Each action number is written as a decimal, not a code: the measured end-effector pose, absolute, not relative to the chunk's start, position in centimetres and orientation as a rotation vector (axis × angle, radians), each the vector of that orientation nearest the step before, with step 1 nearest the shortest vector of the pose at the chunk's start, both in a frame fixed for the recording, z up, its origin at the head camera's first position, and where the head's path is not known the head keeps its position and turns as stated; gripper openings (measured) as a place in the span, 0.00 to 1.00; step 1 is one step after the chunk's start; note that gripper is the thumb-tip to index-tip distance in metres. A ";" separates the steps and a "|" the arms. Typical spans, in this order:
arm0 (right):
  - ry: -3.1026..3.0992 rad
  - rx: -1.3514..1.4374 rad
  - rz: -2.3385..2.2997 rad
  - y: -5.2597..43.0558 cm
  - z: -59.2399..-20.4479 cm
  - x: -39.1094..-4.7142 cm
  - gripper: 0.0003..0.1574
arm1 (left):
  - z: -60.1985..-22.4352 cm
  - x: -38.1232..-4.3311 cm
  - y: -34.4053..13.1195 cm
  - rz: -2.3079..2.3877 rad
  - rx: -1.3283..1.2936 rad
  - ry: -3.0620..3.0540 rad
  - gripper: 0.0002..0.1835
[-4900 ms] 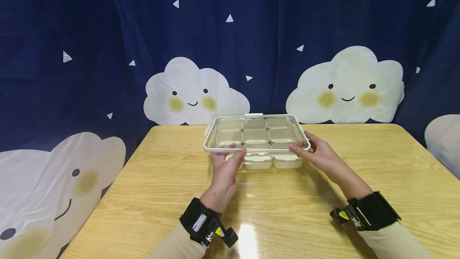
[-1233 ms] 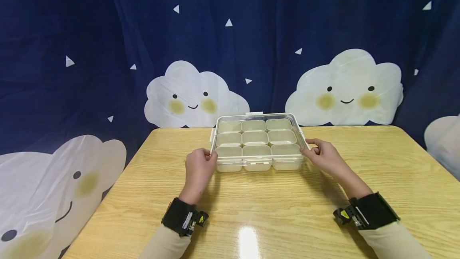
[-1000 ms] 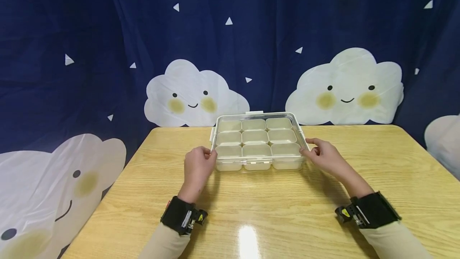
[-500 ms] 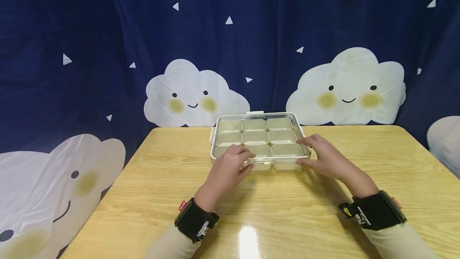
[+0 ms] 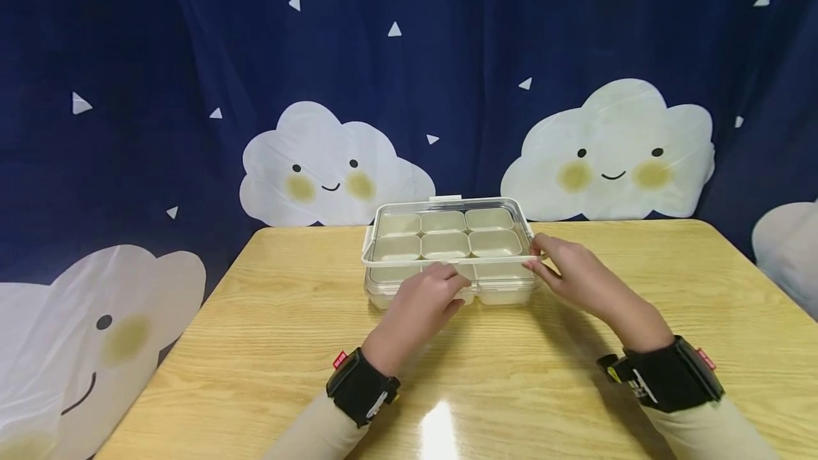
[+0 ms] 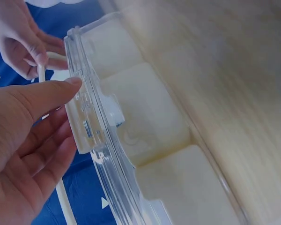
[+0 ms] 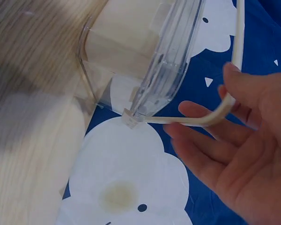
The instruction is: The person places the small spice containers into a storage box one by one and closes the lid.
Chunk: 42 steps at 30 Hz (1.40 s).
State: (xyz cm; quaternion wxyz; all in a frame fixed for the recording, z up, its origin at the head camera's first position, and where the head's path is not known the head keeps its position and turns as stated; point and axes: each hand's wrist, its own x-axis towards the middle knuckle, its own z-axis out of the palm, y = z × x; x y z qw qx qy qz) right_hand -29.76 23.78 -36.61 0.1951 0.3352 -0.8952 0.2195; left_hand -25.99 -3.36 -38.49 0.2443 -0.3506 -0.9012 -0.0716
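A clear storage box [image 5: 505, 297] stands on the table, holding several cream cups [image 5: 444, 245] in rows. Its clear lid with a cream frame [image 5: 390, 263] is raised at the front, apart from the rim. My right hand [image 5: 578, 279] pinches the frame's front right corner; the right wrist view shows thumb and fingers around the cream frame [image 7: 171, 120]. At the box's front middle is my left hand [image 5: 418, 307]. In the left wrist view its thumb [image 6: 51, 96] lies on the rim by the cream clasp [image 6: 82, 119], fingers curled on the other side.
The wooden table [image 5: 255, 346] reaches out on both sides of the box and toward me. Behind it hangs a dark blue curtain [image 5: 358, 55] with white clouds and triangles.
The lid, raised at first, was down about a second ago; its front is up again now. My left hand moved from the front left corner to the front middle. My right hand lifted slightly.
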 end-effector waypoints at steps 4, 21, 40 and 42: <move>-2.518 0.926 0.631 23.5 -36.7 -29.8 0.11 | -38.3 -26.3 -2.8 -0.158 -0.917 -2.494 0.07; -2.529 0.935 0.604 23.6 -37.0 -29.7 0.11 | -38.8 -26.4 -2.3 0.110 -0.931 -2.472 0.06; -2.535 0.939 0.592 23.8 -36.9 -29.8 0.10 | -37.2 -26.8 -5.1 0.040 -0.935 -2.543 0.05; -2.538 0.939 0.588 23.8 -36.9 -29.8 0.10 | -37.2 -26.9 -5.1 0.024 -0.925 -2.546 0.05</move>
